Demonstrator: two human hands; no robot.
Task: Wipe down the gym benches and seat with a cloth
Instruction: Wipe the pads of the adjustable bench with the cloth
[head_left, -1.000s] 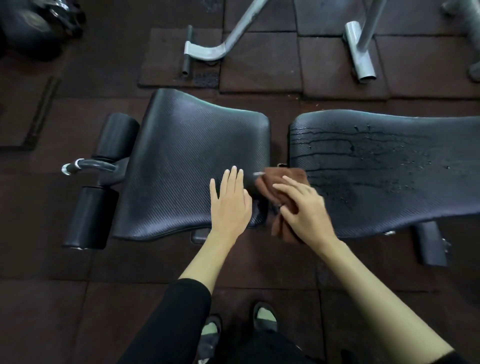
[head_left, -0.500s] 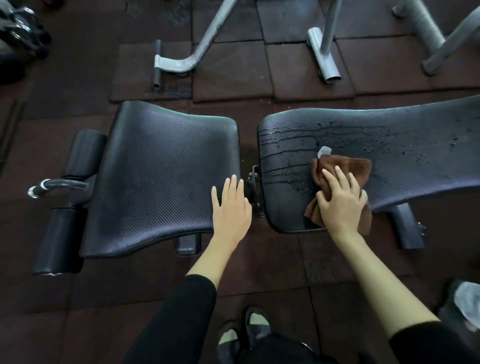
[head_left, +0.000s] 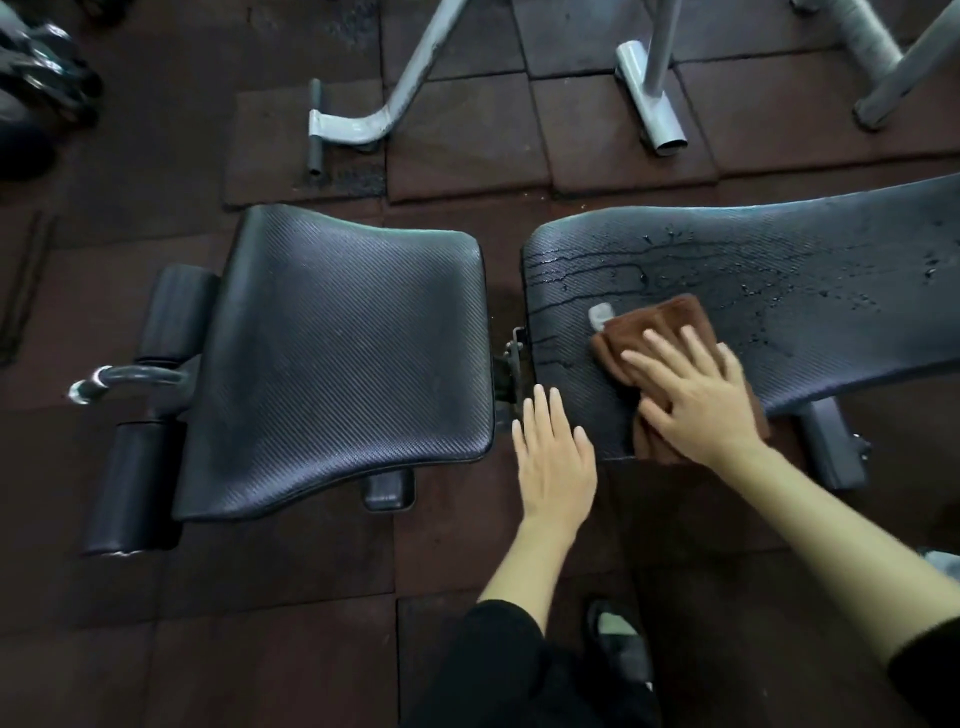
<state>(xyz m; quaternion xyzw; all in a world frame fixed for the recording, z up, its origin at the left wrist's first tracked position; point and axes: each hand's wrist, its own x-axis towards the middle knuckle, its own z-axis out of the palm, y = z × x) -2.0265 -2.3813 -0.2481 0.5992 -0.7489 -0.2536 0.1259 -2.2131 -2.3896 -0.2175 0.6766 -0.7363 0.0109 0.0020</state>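
Observation:
A black textured seat pad (head_left: 343, 353) lies at the left. Beside it, across a narrow gap with a metal hinge, the long black bench pad (head_left: 779, 291) stretches right, beaded and streaked with liquid. A brown cloth (head_left: 660, 322) with a small white tag lies on the bench pad's near left part. My right hand (head_left: 696, 400) presses flat on the cloth, fingers spread. My left hand (head_left: 553, 462) hovers flat over the gap at the bench pad's near corner, fingers together, holding nothing.
Two black foam rollers (head_left: 132, 488) and a chrome handle (head_left: 98, 384) sit left of the seat. Grey metal frame legs (head_left: 654, 98) stand on the brown rubber floor tiles beyond. Weight plates (head_left: 47, 73) lie top left. My shoes (head_left: 618, 644) are below.
My right hand slid the cloth from the gap onto the bench pad and keeps rubbing there. My left hand left the seat pad and moved right to the gap.

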